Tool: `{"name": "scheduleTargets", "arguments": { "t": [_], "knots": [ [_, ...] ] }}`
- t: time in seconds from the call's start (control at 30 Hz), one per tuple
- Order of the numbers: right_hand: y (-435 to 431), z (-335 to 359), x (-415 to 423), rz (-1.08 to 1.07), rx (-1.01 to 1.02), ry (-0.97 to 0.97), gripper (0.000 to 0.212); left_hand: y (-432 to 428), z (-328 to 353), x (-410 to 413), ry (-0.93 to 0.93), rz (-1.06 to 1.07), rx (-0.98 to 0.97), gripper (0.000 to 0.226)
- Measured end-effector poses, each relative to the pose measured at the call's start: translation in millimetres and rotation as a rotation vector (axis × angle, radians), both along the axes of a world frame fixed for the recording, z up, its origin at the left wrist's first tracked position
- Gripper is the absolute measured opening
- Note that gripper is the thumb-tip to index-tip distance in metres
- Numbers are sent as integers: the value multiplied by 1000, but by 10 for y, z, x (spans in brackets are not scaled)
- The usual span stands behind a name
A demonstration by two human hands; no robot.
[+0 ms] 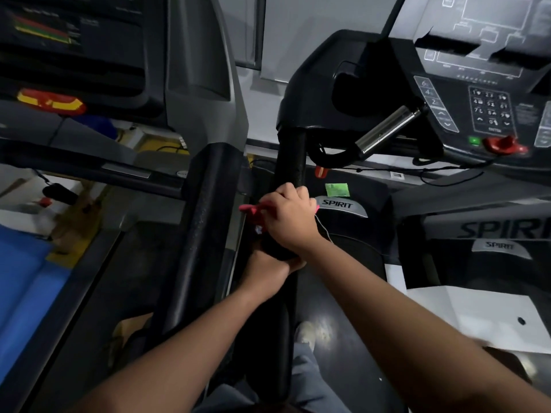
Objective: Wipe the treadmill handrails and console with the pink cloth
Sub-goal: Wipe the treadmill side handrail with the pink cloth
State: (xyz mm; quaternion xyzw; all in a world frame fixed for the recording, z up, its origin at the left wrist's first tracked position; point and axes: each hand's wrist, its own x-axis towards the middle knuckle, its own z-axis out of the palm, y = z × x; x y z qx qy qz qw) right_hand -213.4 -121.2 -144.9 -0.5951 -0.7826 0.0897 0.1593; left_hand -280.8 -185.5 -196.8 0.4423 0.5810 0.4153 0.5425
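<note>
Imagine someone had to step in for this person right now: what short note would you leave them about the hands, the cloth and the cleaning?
Right hand: grips the crumpled pink cloth against the black padded handrail of the Spirit treadmill, about midway along it.
Left hand: grips the same handrail just below the right hand, holding no cloth.
Done: cannot be judged from this view; the cloth is at work on this rail only.
Left: finish this rail up towards the black console with the number keypad, then probably the short silver grip bar, the console itself and the other rail, which is out of view.
</note>
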Motion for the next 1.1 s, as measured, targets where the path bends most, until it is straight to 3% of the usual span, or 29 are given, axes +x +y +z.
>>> {"name": "scheduleTargets", "arguments": {
  "t": [0.13,0.23,0.4,0.47,0.53,0.6,0.7,0.8,0.9,0.97,1.03,1.1],
  "knots": [
    [-33,-1,195,116,-152,234,24,-23,37,-11,33,-2,-24,46],
    [49,11,270,97,-153,364,21,-19,4,-24,112,18,-57,53],
    [83,17,-61,-61,0,-61,31,-11,26,-29,45,-24,-8,46],
    [-3,14,-97,-15,6,-172,34,-12,41,-37,53,-21,43,37],
    [-87,-7,-36,73,-4,-190,34,1,45,-37,93,-46,86,50],
    [-164,-42,102,145,25,-42,32,-6,65,-29,151,-61,63,66],
    [-228,-106,343,100,65,341,25,-30,76,-46,124,-7,-66,82],
    [-235,-91,401,13,6,459,24,-42,91,-44,194,20,-136,76],
    [-196,-48,220,-39,38,350,31,-42,119,-47,142,0,-78,63],
    [-176,22,45,-117,58,172,36,-24,82,-53,127,-55,-17,53],
    [-141,109,-121,-157,-12,-65,33,-5,53,-73,183,-107,-35,54],
    [-115,203,-265,-127,-65,-265,36,-7,-2,-114,352,-147,-56,49]
  ]
}}
